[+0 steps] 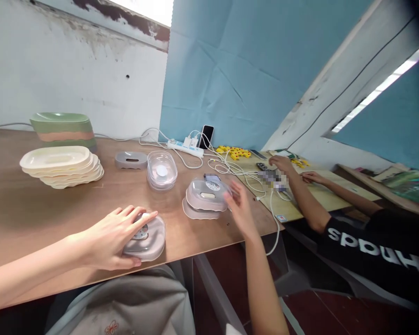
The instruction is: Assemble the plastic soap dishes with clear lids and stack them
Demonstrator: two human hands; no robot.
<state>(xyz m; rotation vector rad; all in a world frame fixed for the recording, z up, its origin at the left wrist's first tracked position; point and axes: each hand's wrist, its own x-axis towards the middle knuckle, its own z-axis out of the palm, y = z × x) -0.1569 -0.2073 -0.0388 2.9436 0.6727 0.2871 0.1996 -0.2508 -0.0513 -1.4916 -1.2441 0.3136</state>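
Note:
My left hand (120, 237) lies across a grey soap box with a clear lid (155, 237) near the table's front edge. Its fingers rest over the lid, and the thumb is against the near side. A round label on that lid is partly covered by the fingers. To the right, my right hand (242, 209) is beside a stack of similar lidded boxes (207, 195), fingers apart and slightly blurred. Whether its fingertips touch the stack, I cannot tell. Clear plastic lids (161, 170) sit nested farther back, next to a grey slotted piece (131, 160).
Cream oval trays (57, 159) are stacked at left, before green and orange trays (61, 123). A power strip (185, 148), tangled white cables and a phone (206, 136) stand by the wall. At right, a co-worker's hands (282, 164) work near yellow pieces (233, 152).

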